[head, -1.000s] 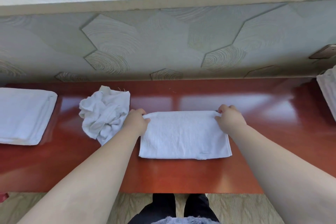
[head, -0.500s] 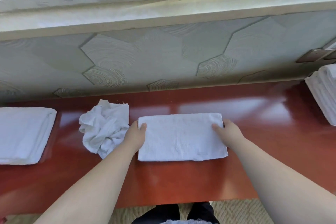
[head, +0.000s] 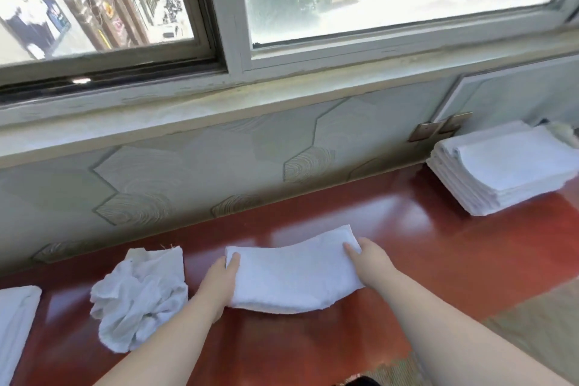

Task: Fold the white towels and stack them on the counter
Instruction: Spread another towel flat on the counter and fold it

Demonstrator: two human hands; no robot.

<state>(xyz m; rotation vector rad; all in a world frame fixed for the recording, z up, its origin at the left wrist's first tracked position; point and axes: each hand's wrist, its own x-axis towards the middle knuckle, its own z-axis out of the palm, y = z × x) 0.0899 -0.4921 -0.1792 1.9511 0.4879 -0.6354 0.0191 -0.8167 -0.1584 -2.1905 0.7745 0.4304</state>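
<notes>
A folded white towel (head: pixel 294 276) is lifted slightly off the red counter (head: pixel 407 260), its right end raised. My left hand (head: pixel 219 282) grips its left end with the thumb on top. My right hand (head: pixel 371 263) grips its right end, thumb on top as well. A crumpled white towel (head: pixel 141 298) lies just left of my left hand. A stack of several folded white towels (head: pixel 507 169) sits at the far right of the counter. Another folded towel (head: pixel 15 320) shows at the left edge.
A patterned wall panel (head: pixel 188 178) and a window sill (head: pixel 250 97) run along the back of the counter. Wall sockets (head: pixel 438 130) sit beside the right stack. The counter's front edge drops to a striped floor (head: pixel 539 332) at the lower right.
Both hands have taken the folded towel by its ends and raised it off the counter, right end higher. My view has swung up and to the right, showing the window and the right stack.
</notes>
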